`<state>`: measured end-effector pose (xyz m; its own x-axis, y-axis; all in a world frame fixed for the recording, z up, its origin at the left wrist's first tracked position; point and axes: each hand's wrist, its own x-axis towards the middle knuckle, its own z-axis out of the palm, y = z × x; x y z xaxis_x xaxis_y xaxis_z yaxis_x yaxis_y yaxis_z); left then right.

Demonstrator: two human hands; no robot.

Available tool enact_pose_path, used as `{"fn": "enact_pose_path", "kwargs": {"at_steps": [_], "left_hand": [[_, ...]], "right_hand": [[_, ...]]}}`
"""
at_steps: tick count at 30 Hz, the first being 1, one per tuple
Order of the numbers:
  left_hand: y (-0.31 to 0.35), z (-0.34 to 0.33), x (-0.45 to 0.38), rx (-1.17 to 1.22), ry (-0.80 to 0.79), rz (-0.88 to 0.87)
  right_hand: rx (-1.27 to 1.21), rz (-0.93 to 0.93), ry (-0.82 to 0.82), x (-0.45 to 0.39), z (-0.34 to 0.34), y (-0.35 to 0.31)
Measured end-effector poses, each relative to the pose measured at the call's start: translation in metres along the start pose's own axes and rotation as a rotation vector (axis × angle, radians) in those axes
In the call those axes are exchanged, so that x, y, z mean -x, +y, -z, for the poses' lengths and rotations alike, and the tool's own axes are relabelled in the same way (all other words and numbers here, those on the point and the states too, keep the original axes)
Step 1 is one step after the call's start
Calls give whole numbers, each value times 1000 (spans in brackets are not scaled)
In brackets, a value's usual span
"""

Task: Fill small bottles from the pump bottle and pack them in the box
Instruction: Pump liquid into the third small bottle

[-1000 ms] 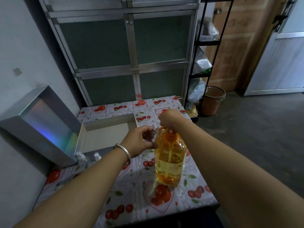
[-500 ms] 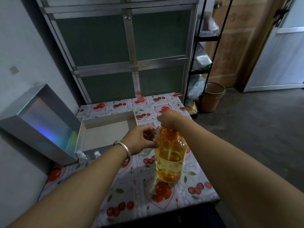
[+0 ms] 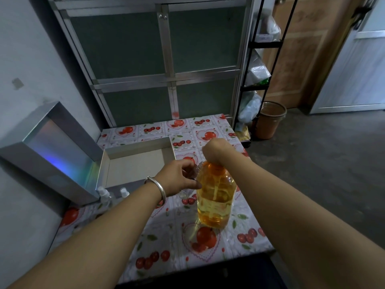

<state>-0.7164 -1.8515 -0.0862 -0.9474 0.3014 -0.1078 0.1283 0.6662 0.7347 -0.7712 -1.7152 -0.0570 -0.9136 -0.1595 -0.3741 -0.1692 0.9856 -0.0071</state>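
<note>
Tabletop (image 3: 173, 243): covered in a white cloth printed with red fruit and hearts, set against a grey wall on the left and a metal-framed cabinet (image 3: 164, 59) at the far side. Pump bottle (image 3: 215, 197): clear plastic, holding yellow-orange liquid, orange pump collar at the top, standing upright near the tabletop's middle-right. Right hand (image 3: 216, 150): closed in a fist over the pump head, grip curled down on top of it; the pump head itself is hidden beneath the hand. Left hand (image 3: 179, 177): just left of the pump bottle's shoulder, fingers curled in a narrow grip around a small clear bottle (image 3: 194, 170), of which only a glassy edge shows between the fingers, held up by the pump's outlet; a silver bangle (image 3: 158, 188) sits on the wrist. Box (image 3: 135, 161): shallow, silver-walled, pale inside, open, lying on the far-left part of the tabletop. Box lid (image 3: 52, 151): silver with an iridescent sheen, propped tilted against the left wall, touching the box's left edge. Small bottles (image 3: 104, 193): two with white caps, upright at the box's near-left corner, beside the lid. Floor to the right: a brown bucket (image 3: 270, 119) near a black wire rack (image 3: 260, 65) holding bags.
</note>
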Motion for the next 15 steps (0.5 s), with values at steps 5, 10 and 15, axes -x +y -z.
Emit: {"fn": "enact_pose_path", "kwargs": {"at_steps": [5, 10, 15], "left_hand": [[0, 0, 3, 0, -7, 17], [3, 2, 2, -2, -14, 15], [4, 2, 3, -18, -28, 17]], "right_hand": [[-68, 23, -9, 4, 5, -2], [-86, -29, 17, -3, -1, -1], [-169, -35, 23, 4, 0, -1]]}}
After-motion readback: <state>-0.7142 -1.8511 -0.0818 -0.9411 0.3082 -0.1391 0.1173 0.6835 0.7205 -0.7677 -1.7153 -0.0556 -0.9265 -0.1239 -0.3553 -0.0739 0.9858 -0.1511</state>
